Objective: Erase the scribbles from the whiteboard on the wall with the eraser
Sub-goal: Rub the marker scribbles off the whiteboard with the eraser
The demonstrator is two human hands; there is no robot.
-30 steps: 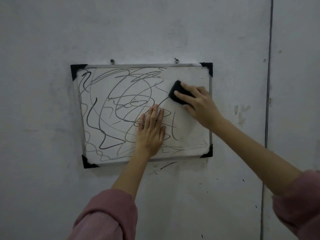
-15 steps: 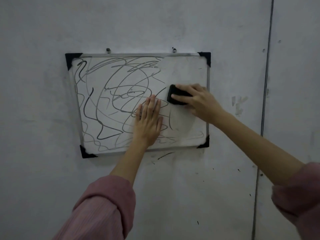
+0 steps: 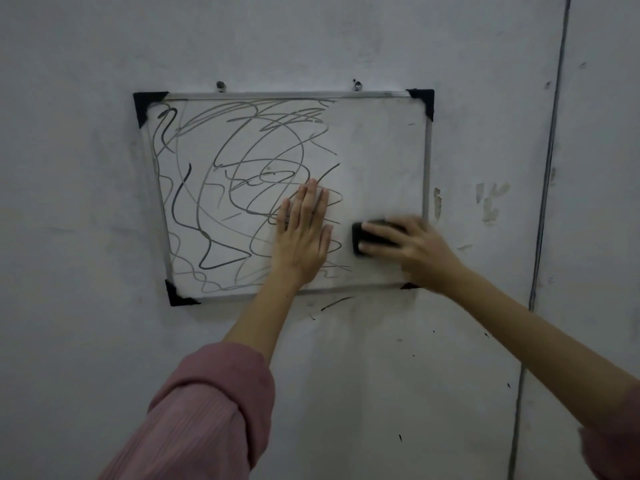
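A small whiteboard (image 3: 381,133) with a metal frame and black corner caps hangs on the grey wall. Dark scribbles (image 3: 221,188) cover its left and middle parts; the right strip looks wiped. My left hand (image 3: 303,233) lies flat on the board near its lower middle, fingers straight and pointing up. My right hand (image 3: 412,249) grips a black eraser (image 3: 363,237) and presses it against the board's lower right area, close to the right frame edge. The hand is blurred and covers most of the eraser.
Two small hooks (image 3: 220,85) above the top frame hold the board. Ink marks (image 3: 336,303) stain the wall just below it. A thin vertical cable (image 3: 550,161) runs down the wall to the right, beside patches of peeled paint (image 3: 490,202).
My right hand has slid the eraser down the board's right side, from near the top right to the lower right. The left hand stays pressed in place.
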